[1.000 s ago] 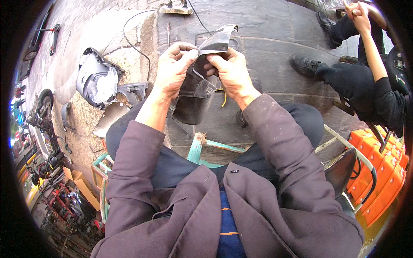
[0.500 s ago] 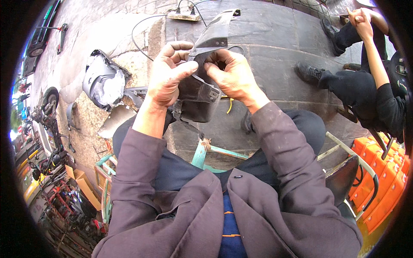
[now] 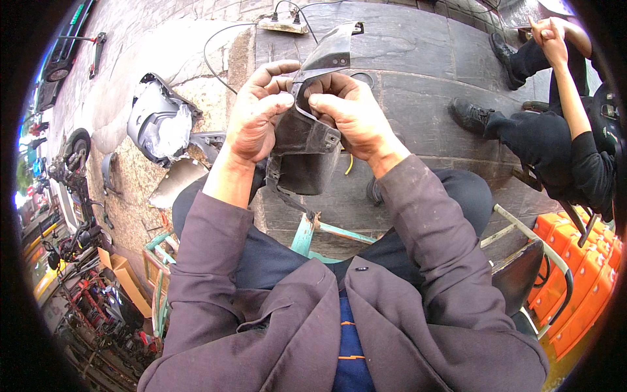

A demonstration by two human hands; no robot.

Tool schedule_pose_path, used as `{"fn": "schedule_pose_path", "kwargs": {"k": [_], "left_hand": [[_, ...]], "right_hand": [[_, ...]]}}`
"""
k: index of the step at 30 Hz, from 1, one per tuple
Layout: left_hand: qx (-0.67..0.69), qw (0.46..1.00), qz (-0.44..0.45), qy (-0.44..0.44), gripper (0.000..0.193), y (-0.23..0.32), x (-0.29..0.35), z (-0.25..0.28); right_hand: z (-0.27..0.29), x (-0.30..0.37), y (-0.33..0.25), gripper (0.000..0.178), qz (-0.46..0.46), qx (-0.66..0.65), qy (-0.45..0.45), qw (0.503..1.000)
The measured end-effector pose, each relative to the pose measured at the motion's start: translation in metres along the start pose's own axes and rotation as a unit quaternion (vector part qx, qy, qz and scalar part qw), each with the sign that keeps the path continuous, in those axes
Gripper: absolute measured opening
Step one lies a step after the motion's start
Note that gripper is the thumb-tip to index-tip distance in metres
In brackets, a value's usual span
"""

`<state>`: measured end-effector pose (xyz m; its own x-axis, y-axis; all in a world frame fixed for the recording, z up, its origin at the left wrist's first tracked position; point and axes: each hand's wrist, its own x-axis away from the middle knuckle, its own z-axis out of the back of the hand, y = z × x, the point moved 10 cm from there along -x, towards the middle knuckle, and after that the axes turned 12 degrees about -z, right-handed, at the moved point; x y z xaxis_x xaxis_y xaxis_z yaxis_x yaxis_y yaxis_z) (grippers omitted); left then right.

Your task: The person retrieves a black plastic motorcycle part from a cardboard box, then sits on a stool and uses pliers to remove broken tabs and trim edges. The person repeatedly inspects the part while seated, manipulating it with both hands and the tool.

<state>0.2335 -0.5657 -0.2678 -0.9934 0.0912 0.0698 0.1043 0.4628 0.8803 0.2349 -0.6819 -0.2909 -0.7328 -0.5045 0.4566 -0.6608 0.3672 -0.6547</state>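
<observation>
Both my hands are raised in front of me on one dark plastic part that looks like a vehicle panel (image 3: 304, 173), with a grey pointed upper end and a boxy black lower end. My left hand (image 3: 255, 121) grips its left edge near the middle, thumb on the near side and fingers behind. On the opposite edge, my right hand (image 3: 356, 117) is closed with thumb and bent fingers pinching the rim. Its fingertips are partly hidden by the hand. The lower end hangs over a worn green metal stand (image 3: 303, 234) between my knees.
A silver-grey fairing piece (image 3: 157, 124) and a curved panel (image 3: 176, 183) lie on the ground at left. A power strip (image 3: 282, 25) with cables sits ahead. Another person (image 3: 555, 124) sits at right with hands clasped, beside orange plastic blocks (image 3: 575, 271). Scrap parts (image 3: 98, 300) crowd the lower left.
The panel has tilted and shifted slightly, its upper tip lower and its boxy end a little nearer me. My right fingers have curled closer around the rim; my left hand keeps its hold.
</observation>
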Motion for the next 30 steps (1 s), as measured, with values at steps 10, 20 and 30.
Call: {"fn": "schedule_pose_path", "kwargs": {"k": [10,20,30], "left_hand": [[-0.060,0.997,-0.038,-0.004,0.055,0.010,-0.001,-0.003],[-0.075,0.996,-0.037,0.021,0.055,0.015,0.002,0.000],[-0.071,0.997,-0.009,-0.018,0.062,0.002,0.005,-0.003]], "right_hand": [[-0.005,0.002,-0.009,0.012,0.044,0.028,-0.005,0.999],[-0.003,0.002,-0.014,0.018,0.036,0.197,-0.028,0.979],[0.002,0.000,-0.015,0.020,0.037,0.133,0.002,0.990]]}}
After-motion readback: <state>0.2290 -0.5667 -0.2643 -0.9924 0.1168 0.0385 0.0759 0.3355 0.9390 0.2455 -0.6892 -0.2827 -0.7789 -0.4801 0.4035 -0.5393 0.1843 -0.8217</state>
